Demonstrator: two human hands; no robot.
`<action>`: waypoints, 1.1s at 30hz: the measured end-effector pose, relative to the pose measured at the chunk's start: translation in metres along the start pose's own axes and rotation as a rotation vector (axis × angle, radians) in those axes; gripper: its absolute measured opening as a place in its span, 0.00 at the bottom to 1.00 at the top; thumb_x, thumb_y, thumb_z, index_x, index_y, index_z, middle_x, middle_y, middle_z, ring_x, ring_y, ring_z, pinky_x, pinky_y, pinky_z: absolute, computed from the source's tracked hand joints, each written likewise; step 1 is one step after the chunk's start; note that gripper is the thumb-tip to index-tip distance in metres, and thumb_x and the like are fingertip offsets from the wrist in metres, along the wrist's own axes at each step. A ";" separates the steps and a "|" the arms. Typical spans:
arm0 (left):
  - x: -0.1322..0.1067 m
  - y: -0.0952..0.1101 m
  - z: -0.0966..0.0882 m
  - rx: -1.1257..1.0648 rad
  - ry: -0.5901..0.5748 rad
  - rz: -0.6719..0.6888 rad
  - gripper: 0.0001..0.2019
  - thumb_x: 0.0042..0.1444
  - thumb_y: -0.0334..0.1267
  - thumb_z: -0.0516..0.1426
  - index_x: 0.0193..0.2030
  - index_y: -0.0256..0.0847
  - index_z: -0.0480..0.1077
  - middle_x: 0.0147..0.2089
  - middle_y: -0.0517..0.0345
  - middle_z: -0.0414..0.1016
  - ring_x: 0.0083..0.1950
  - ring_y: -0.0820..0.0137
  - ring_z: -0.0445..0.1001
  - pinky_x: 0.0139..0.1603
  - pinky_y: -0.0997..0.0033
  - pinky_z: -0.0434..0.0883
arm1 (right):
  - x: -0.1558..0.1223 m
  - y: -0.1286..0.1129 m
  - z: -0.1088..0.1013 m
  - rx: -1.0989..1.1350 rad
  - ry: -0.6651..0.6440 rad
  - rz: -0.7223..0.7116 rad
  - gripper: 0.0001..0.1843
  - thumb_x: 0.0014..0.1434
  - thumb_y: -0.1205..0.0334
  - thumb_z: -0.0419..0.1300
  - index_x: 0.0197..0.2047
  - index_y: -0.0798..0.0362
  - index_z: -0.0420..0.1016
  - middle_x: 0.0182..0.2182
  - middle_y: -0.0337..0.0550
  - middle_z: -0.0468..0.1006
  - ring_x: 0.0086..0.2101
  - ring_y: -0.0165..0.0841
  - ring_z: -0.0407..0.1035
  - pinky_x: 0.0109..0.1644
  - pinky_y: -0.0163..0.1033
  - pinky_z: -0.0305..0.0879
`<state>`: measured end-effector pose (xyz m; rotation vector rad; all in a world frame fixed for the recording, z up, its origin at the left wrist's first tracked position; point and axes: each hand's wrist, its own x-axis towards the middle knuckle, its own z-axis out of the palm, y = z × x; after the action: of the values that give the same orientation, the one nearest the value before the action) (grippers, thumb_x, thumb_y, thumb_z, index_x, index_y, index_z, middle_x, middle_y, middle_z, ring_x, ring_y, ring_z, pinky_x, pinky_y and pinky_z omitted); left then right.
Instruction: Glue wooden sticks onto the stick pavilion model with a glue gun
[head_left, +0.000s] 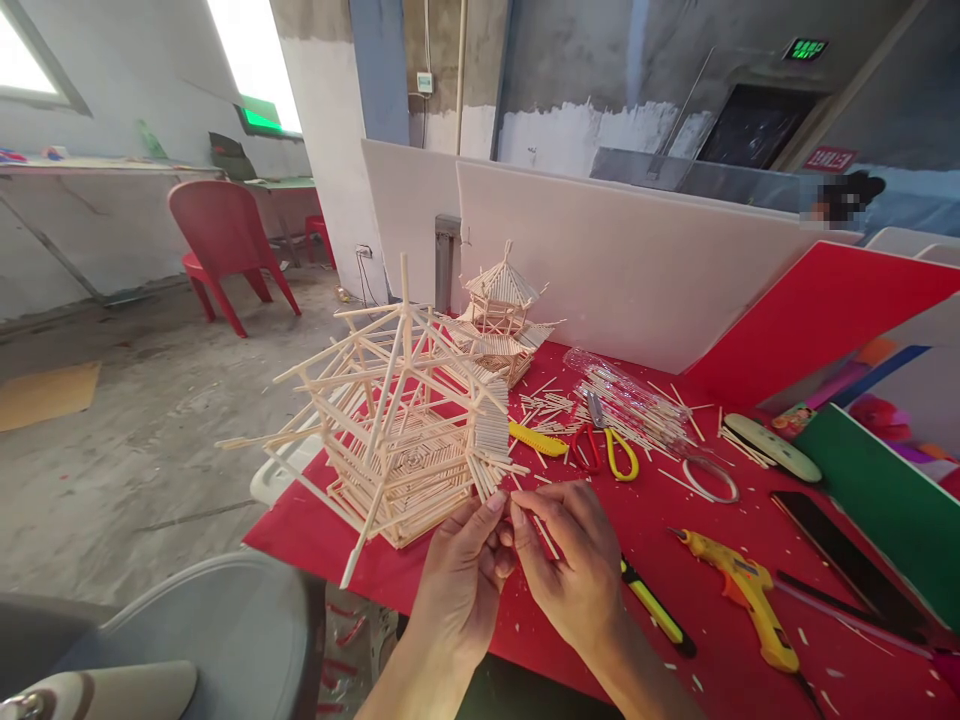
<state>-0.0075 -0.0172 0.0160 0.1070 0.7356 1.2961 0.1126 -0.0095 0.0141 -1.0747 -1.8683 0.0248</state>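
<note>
Nearest, the left hand (459, 580) and right hand (574, 565) meet fingertip to fingertip over the red table (675, 540), together pinching a thin stick (541, 532). Just beyond their fingertips, touching distance to the left, stands the tilted stick roof frame (397, 430). Farther back sits a finished stick pavilion (501, 315).

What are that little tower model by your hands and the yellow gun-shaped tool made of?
The tower model looks built from thin, pale, unpainted wooden sticks, likely bamboo: straight, matte, cream-coloured rods. The glue gun appears to be moulded plastic, yellow with a slight sheen. The left hand and right hand pinch one such stick.
</note>
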 end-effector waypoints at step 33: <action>-0.008 0.009 -0.004 0.073 0.023 0.040 0.09 0.45 0.34 0.64 0.34 0.33 0.76 0.30 0.56 0.72 0.27 0.73 0.67 0.20 0.77 0.63 | 0.005 -0.001 0.010 -0.045 0.009 -0.005 0.06 0.61 0.70 0.62 0.42 0.51 0.75 0.32 0.42 0.74 0.34 0.33 0.66 0.38 0.39 0.64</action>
<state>-0.0177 -0.0232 0.0208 0.1666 0.8046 1.3107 0.1041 -0.0027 0.0123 -1.0989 -1.8715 -0.0248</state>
